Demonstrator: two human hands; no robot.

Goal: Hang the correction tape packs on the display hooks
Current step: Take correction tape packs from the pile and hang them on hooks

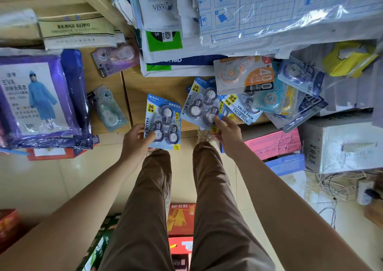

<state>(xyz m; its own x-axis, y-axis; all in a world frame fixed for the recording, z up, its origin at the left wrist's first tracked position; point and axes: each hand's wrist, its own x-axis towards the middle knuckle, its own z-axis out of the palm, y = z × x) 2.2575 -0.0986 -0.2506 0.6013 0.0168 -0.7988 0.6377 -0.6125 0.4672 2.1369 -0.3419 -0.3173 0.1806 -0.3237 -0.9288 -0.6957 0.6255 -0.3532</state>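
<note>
My left hand [138, 138] grips a blue three-piece correction tape pack [163, 117] by its lower left edge, just off the front edge of the wooden table [157, 86]. My right hand [227, 131] pinches the lower corner of a second blue value pack [202, 105], which lies on top of a heap of similar packs [267, 92] at the table's right. Two more tape packs, a purple one [115, 58] and a pale one [107, 107], lie on the left part of the table. No display hooks are in view.
A purple raincoat package [39, 98] sits at the table's left. Stacked paper and plastic-wrapped sheets [248, 15] crowd the back. Pink and blue boxes [275, 146] and a white carton [342, 146] stand under the right side. Red boxes [180, 225] lie on the floor by my legs.
</note>
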